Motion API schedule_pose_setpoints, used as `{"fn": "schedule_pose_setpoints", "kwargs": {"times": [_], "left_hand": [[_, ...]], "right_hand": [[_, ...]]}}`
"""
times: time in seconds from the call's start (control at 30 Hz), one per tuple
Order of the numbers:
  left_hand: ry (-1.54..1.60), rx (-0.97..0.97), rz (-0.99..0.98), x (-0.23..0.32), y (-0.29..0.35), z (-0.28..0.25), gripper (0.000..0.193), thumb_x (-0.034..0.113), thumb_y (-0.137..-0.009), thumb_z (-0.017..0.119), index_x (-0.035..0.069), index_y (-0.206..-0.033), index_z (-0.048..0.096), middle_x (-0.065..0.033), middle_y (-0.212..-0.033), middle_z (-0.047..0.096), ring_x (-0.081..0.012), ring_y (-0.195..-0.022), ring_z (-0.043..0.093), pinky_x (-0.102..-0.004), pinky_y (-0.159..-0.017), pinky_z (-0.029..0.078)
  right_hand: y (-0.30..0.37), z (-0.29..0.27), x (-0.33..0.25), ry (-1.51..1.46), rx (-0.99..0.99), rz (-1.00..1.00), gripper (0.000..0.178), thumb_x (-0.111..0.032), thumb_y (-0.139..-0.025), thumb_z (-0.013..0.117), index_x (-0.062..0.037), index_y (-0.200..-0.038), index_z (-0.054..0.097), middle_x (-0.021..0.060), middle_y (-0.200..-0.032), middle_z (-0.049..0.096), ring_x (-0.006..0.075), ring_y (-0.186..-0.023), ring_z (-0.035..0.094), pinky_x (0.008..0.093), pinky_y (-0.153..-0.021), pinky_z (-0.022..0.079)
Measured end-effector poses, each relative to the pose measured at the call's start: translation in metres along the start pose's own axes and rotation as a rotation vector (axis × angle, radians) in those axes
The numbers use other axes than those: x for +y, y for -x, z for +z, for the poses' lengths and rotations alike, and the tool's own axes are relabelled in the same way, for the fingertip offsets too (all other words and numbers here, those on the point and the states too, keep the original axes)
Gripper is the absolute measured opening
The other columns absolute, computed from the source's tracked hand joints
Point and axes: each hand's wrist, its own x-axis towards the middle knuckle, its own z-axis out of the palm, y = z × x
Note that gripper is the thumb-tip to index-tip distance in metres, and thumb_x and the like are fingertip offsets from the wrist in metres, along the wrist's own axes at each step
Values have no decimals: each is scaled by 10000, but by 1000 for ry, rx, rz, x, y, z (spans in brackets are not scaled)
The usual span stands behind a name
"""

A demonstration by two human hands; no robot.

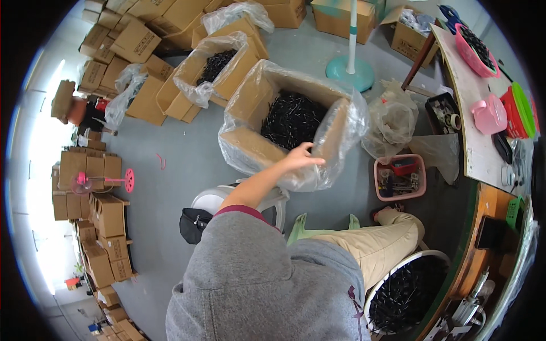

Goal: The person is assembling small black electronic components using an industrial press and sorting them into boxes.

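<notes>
My left hand point(300, 158) reaches over the near rim of a large cardboard box point(250, 145) lined with clear plastic. Its thumb stretches out to the right, apart from the curled fingers, and no held thing shows between them. Inside the box lies a heap of thin black plastic pieces point(291, 118), just beyond the fingertips. Beside the hand, a plastic-covered flap point(331, 132) stands up at the box's right side. My right hand is out of view, and my legs point to the right.
A white tub point(371, 301) of similar black pieces stands by my leg, near a wooden workbench point(488, 199). A pink basin point(400, 196) holds tools. Behind the box are a teal stand base point(351, 73) and another lined carton point(181, 79). A white chair point(278, 202) stands under my arm.
</notes>
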Motion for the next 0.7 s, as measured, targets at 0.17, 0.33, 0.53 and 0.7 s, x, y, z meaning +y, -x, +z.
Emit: {"fn": "schedule_pose_setpoints", "kwargs": {"times": [0.17,0.33,0.53,0.7], "left_hand": [[-546,-145,224,-29,-35,78,1282,678,-674,753,38,-1553,73,-319,-1511,288,-396,-1339,442,-414,-1100,382],[-821,-281,140,-13,-50,118,1380,598,-642,818,114,-1554,-97,-285,-1592,73,-399,-1340,436,-430,-1088,393],[-752,-200,68,-23,-49,121,1357,554,-657,822,124,-1557,-98,-282,-1585,138,-382,-1332,453,-454,-1074,399],[-836,-62,70,-20,-27,129,1294,481,-694,827,52,-1554,-39,-257,-1587,172,-369,-1351,427,-493,-1114,324]], "right_hand": [[19,28,15,6,24,29,259,-157,-616,558,-169,-873,528,77,-798,524,257,-759,499,408,-713,327],[-51,-25,0,111,-116,-50,254,-163,-626,582,-181,-877,552,75,-844,555,245,-815,514,420,-771,358],[-22,-7,7,100,-341,66,191,-190,-680,622,-191,-867,585,67,-911,577,222,-901,508,427,-814,362],[-10,-9,11,87,-550,153,141,-212,-724,656,-199,-858,613,61,-967,594,204,-972,503,432,-851,366]]}}
